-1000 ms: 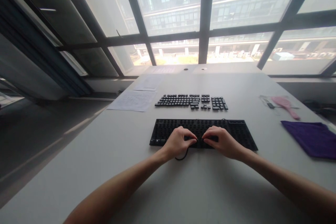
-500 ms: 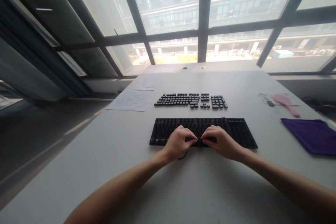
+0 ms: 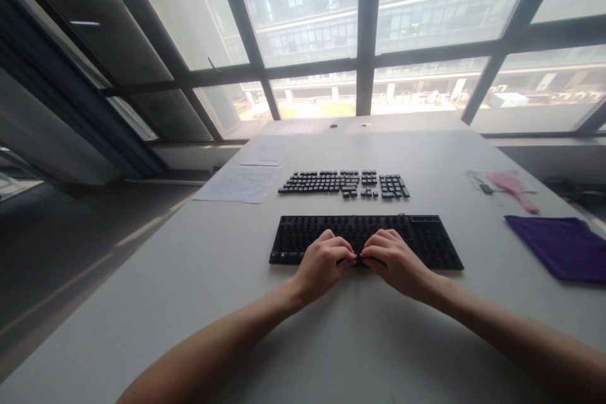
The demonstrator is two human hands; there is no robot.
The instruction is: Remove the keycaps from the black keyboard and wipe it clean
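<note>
A black keyboard (image 3: pixel 402 241) lies in front of me, most of its key positions showing bare stems. A few keycaps (image 3: pixel 283 257) sit at its lower left corner. Over the lower middle edge, my left hand (image 3: pixel 324 262) is closed, thumb and fingers pinched together. From the other side my right hand (image 3: pixel 395 262) pinches at the same spot, the fingertips almost meeting. Between them shows a small dark keycap (image 3: pixel 358 259), partly hidden by the fingers. Beyond the keyboard, many loose black keycaps (image 3: pixel 315 182) stand in keyboard-like rows.
White table (image 3: pixel 227 259) holds everything. Paper sheets (image 3: pixel 237 183) lie at the left. To the right are a pink hairbrush-shaped object (image 3: pixel 514 188), a clear bag (image 3: pixel 478 178) with a small dark item, and a folded purple cloth (image 3: pixel 561 246). Windows (image 3: pixel 303 6) rise behind.
My hands have come slightly closer together at the keyboard's lower edge, and the fingers are more curled. The cable loop by my left wrist is out of sight now. The view has shifted slightly.
</note>
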